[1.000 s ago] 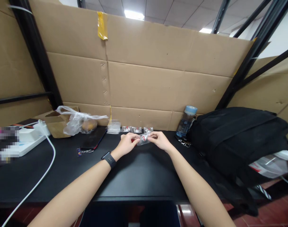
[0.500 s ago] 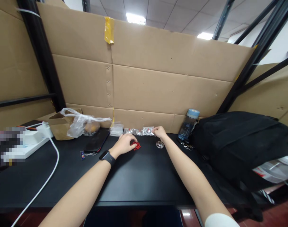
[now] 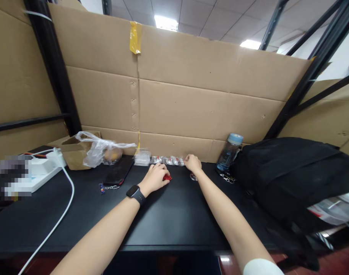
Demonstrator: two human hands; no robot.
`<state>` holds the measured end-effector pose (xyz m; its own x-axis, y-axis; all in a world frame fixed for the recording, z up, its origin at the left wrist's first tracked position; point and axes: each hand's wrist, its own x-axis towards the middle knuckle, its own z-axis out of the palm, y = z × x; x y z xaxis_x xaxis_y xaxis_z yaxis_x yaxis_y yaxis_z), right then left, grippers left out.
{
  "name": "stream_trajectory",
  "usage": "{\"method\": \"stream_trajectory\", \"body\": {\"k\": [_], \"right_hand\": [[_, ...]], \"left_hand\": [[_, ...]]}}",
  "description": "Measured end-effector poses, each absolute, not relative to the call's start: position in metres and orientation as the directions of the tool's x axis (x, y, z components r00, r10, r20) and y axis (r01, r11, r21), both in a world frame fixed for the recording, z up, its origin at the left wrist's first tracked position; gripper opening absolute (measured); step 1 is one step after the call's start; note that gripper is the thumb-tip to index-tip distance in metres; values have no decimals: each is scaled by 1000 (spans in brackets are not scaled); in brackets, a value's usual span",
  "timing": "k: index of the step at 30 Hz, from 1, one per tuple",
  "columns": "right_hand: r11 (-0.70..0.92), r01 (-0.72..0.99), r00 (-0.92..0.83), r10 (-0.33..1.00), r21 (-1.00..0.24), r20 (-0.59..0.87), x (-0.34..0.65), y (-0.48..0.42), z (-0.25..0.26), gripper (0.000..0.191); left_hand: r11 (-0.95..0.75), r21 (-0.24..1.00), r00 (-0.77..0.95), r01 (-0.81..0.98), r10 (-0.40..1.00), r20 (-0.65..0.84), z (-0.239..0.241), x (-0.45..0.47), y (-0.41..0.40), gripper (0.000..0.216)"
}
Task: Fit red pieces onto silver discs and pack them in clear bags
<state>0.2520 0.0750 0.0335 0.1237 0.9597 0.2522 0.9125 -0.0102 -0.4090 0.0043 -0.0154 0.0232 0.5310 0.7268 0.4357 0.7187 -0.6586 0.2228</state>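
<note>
My left hand, with a dark watch on its wrist, rests low over the table. Its fingers and thumb close around a small bunch of red cords, partly covered by the hand. At the back, my right hand pinches the edge of a small clear plastic packet at the right end of a row. Other small packets with shiny round pieces and red bits lie along the cardboard. A round shiny disc sits under my right wrist, mostly hidden.
Left of the packets is a stack of clear plastic bags, then a black phone with a keychain. A plastic bag, a power strip and its white cable are further left. A water bottle and black backpack stand right.
My left hand has moved slightly right and closed over the red cords. The packet at my right fingers has shifted, and the packets sit closer together. My right wrist now covers more of the disc.
</note>
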Motion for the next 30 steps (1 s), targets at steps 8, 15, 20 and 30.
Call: {"method": "stream_trajectory", "body": {"k": [8, 15, 20, 30], "right_hand": [[257, 874, -213, 965, -412, 152, 303, 21, 37, 46], [354, 770, -241, 932, -531, 271, 322, -2, 11, 36], [361, 713, -229, 930, -601, 287, 329, 1, 7, 34], [382, 770, -241, 916, -512, 320, 324, -7, 10, 38]], "left_hand": [[-643, 210, 522, 737, 738, 427, 16, 7, -13, 13], [-607, 292, 462, 739, 772, 437, 12, 13, -11, 5], [-570, 372, 405, 733, 804, 435, 14, 13, -11, 6], [-555, 430, 334, 712, 806, 488, 22, 22, -20, 18]]}}
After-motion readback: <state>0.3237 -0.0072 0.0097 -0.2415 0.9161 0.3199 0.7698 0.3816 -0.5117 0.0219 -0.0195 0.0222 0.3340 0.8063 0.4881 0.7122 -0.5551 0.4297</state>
